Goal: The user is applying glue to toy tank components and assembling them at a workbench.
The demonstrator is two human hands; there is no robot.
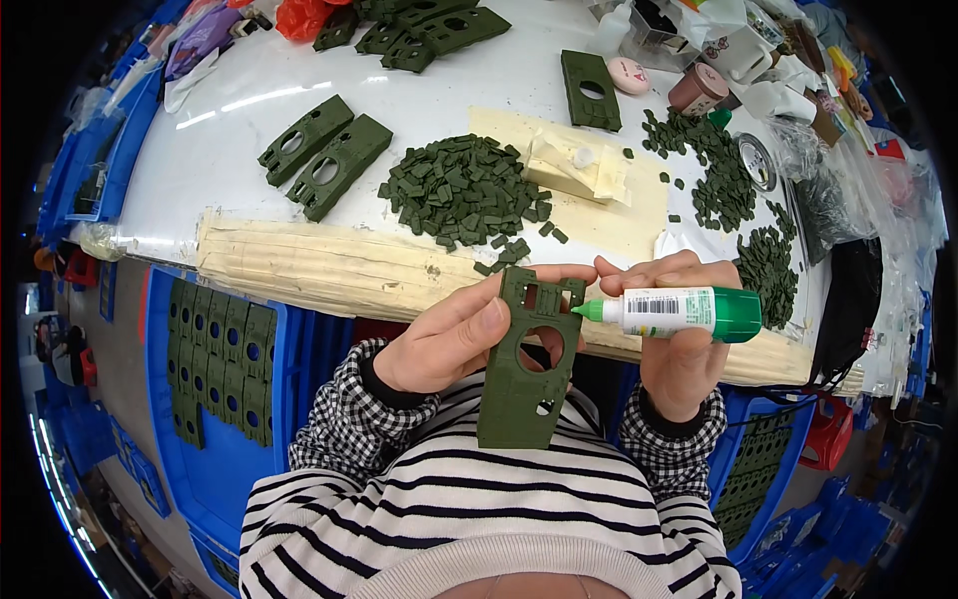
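Held upright in front of my chest is a dark green plastic toy tank hull (499, 399), with a large round hole and smaller openings. My left hand (449, 334) is closed on its upper left side, thumb on the front face. My right hand (684, 374) grips a white and green glue bottle (667, 311), lying level with its green nozzle pointing left. The nozzle tip meets or nearly meets the hull's upper right edge; I cannot tell whether it touches. Just beyond the hull, a heap of small green plastic pieces (464, 190) lies on the table.
Two similar hulls (339, 165) lie at the left of the white table (239, 120). A tape-covered block (574, 168) stands beyond the heap. More small pieces (723, 185) are spread at the right, near a brown jar (699, 90). Blue crates (225, 474) flank me, holding rows of hulls.
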